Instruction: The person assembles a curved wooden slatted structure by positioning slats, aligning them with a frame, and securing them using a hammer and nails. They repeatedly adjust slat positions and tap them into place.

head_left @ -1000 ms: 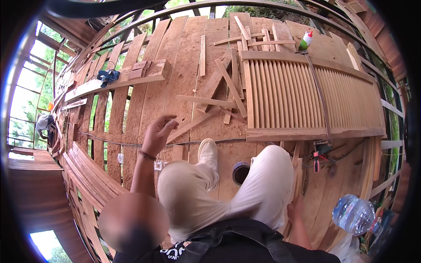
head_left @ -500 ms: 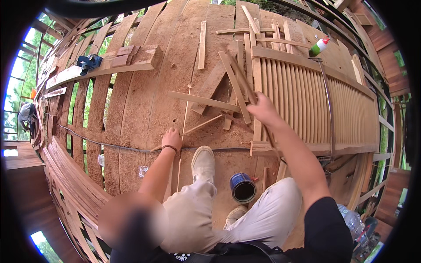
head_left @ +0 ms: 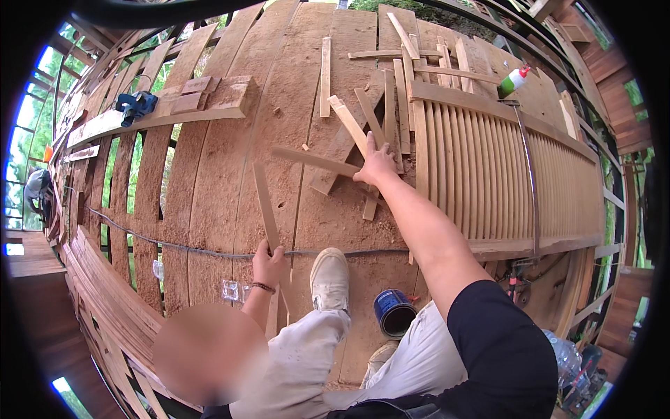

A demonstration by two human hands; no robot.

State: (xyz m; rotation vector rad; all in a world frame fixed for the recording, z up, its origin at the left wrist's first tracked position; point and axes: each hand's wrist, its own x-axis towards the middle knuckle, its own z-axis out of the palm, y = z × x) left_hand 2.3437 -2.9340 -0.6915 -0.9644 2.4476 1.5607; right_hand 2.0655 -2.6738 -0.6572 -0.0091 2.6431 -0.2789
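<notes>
My left hand [head_left: 269, 265] is closed around a narrow wooden slat [head_left: 264, 199] that points away from me; thinner strips show below the fist. Farther ahead and to the right, my right hand [head_left: 377, 166] grips the lower end of a pale slat [head_left: 347, 120]. Its fingers also lie close to a crosswise slat [head_left: 307, 158], and whether they touch it I cannot tell. Several loose slats and a wider board [head_left: 342, 157] lie in a pile around that hand. Right of the pile is a louvered wooden panel [head_left: 481, 174], with a long metal clamp bar [head_left: 528, 160] across it.
A blue can [head_left: 392, 307] stands near my feet. Beyond the panel is a green and white bottle [head_left: 513, 82] with a red cap. A blue power tool [head_left: 136, 105] sits on a plank at far left. A dark cable [head_left: 188, 248] crosses the sawdust-covered boards.
My right hand has moved left from beside the panel, releasing a dark slat and grasping a pale one. The left hand has come nearer and now holds a slat upright in view.
</notes>
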